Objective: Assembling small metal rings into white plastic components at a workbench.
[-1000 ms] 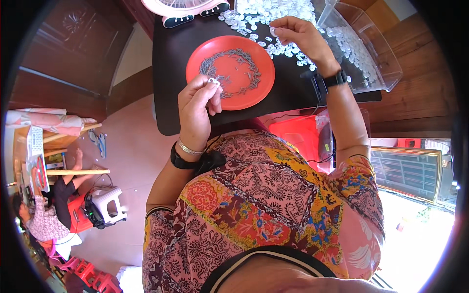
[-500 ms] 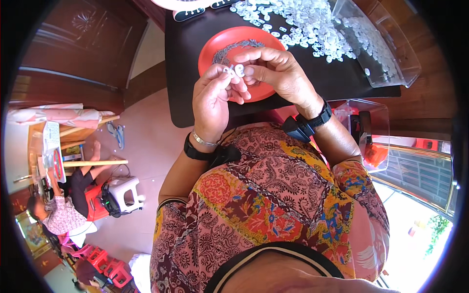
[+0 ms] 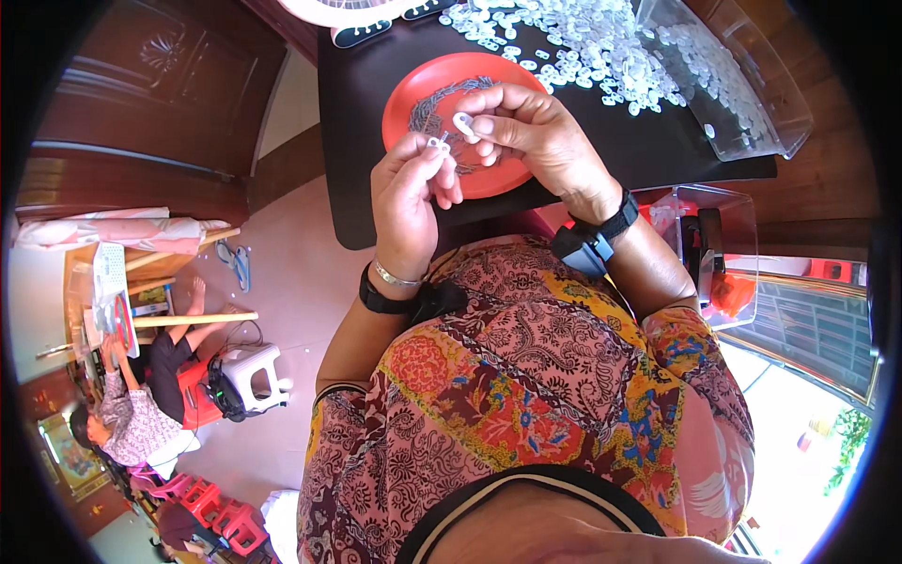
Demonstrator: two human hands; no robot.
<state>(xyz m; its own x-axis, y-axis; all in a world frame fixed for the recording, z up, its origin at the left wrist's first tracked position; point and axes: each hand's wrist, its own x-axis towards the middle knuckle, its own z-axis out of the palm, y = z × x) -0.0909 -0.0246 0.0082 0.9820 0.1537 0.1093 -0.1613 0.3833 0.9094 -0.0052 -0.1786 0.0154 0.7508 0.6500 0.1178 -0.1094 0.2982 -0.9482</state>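
Observation:
My left hand (image 3: 406, 197) pinches a small white plastic piece (image 3: 434, 143) between thumb and fingers, and a thin grey pin (image 3: 444, 137) sticks up beside it. Just to the right, my right hand (image 3: 540, 127) grips a small oval white piece (image 3: 465, 124) with a hole in its end. The two pieces are a short gap apart. Both hands hover over the near part of a round red plate (image 3: 398, 103), on which many thin grey pins (image 3: 425, 115) lie in a curved heap. My fingers hide some of the heap.
A large pile of white oval pieces (image 3: 601, 56) covers the far right of the black table (image 3: 352, 179). More lie in a tipped clear plastic bin (image 3: 780, 122). Another clear box (image 3: 742, 221) stands below the right edge. A person (image 3: 141, 414) sits at far left near a white stool (image 3: 254, 376).
The hands have drawn slightly apart, opening a gap between the two white pieces. The oval piece in my right hand has tilted and moved up. The whole view has shifted a little.

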